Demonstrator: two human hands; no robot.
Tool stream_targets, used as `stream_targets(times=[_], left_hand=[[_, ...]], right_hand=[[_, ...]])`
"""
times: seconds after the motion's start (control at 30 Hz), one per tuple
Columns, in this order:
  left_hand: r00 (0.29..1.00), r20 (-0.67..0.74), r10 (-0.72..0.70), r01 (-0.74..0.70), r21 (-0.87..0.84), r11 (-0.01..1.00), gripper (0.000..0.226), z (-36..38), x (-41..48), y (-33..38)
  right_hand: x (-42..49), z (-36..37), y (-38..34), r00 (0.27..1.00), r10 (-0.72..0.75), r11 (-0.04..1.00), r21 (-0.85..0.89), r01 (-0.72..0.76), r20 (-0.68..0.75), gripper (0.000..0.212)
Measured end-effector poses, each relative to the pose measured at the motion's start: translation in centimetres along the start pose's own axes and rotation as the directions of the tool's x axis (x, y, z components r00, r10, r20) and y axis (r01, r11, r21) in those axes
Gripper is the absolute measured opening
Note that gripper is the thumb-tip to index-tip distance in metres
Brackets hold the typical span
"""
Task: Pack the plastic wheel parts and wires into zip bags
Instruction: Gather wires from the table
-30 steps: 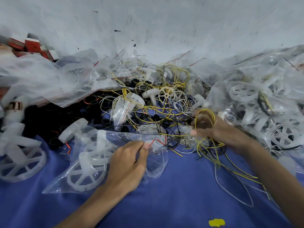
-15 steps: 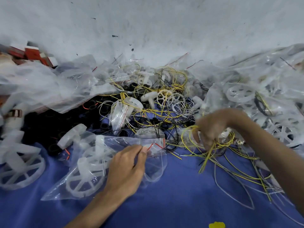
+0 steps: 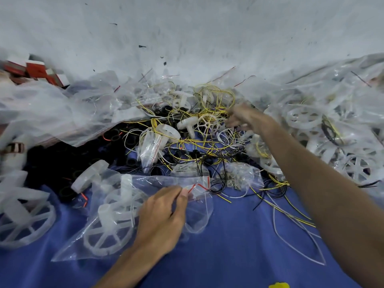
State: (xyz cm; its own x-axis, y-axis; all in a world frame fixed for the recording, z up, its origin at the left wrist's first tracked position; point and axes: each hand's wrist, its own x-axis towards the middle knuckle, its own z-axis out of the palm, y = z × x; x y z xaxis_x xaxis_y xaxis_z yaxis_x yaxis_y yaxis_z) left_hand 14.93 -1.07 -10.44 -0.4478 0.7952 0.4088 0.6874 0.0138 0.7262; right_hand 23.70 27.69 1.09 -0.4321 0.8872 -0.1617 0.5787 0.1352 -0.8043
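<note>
A clear zip bag [image 3: 108, 206] with a red seal line lies on the blue cloth [image 3: 239, 256], and a white plastic wheel [image 3: 108, 240] sits inside it. My left hand [image 3: 161, 219] pinches the bag's mouth near the red strip. My right hand [image 3: 244, 118] is stretched far forward into a tangle of yellow, white and black wires [image 3: 199, 142] mixed with loose white wheel parts [image 3: 188, 123]. It is blurred, its fingers point down into the wires, and whether they grip anything cannot be told. Loose yellow and white wires [image 3: 291, 217] trail on the cloth under my right forearm.
Heaps of filled clear bags [image 3: 324, 125] stand at the right, empty clear bags [image 3: 52, 113] at the left. Loose white wheels [image 3: 22, 221] lie at the left edge beside black rings [image 3: 58, 154]. Red and white boxes [image 3: 37, 69] sit at the back left against a grey wall.
My right hand let go of the yellow wire loop it held near the bag and has reached forward into the wire pile. My left hand still pinches the bag mouth.
</note>
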Motion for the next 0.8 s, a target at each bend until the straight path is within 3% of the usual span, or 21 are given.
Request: stream_targets(times=[0.07, 0.17, 0.27, 0.33, 0.53, 0.67, 0.8], left_hand=[[1.000, 0.003, 0.006, -0.006, 0.004, 1.000, 0.041, 0.0, 0.0, 0.1], [1.000, 0.007, 0.015, -0.015, 0.005, 1.000, 0.056, 0.1, 0.1, 0.1], [1.000, 0.005, 0.018, -0.018, 0.001, 1.000, 0.059, 0.1, 0.1, 0.1], [1.000, 0.010, 0.018, -0.018, 0.004, 1.000, 0.057, 0.1, 0.1, 0.1], [1.000, 0.014, 0.009, -0.009, 0.030, 1.000, 0.042, 0.1, 0.0, 0.1], [1.000, 0.015, 0.000, -0.001, 0.049, 0.999, 0.042, 0.1, 0.0, 0.2], [1.000, 0.007, 0.005, -0.005, 0.051, 0.999, 0.042, 0.2, 0.0, 0.3]], right_hand=[[-0.1, 0.8, 1.3, 1.000, 0.011, 0.994, -0.112, -0.009, 0.022, 0.032], [0.3, 2.3, 3.2, 0.990, -0.128, 0.903, -0.404, 0.143, 0.066, 0.027], [0.3, 5.6, 3.9, 0.965, -0.198, 0.827, -0.498, 0.259, 0.173, 0.039], [0.9, 7.5, 3.9, 0.955, -0.246, 0.751, -0.590, 0.296, 0.166, 0.039], [0.6, 8.1, 3.8, 0.917, -0.392, 0.527, -0.800, 0.287, 0.071, 0.017], [0.3, 5.4, 3.3, 0.921, -0.389, 0.643, -0.724, 0.247, -0.031, 0.016], [-0.9, 3.1, 1.7, 0.952, -0.305, 0.499, -0.853, 0.150, -0.011, 0.009]])
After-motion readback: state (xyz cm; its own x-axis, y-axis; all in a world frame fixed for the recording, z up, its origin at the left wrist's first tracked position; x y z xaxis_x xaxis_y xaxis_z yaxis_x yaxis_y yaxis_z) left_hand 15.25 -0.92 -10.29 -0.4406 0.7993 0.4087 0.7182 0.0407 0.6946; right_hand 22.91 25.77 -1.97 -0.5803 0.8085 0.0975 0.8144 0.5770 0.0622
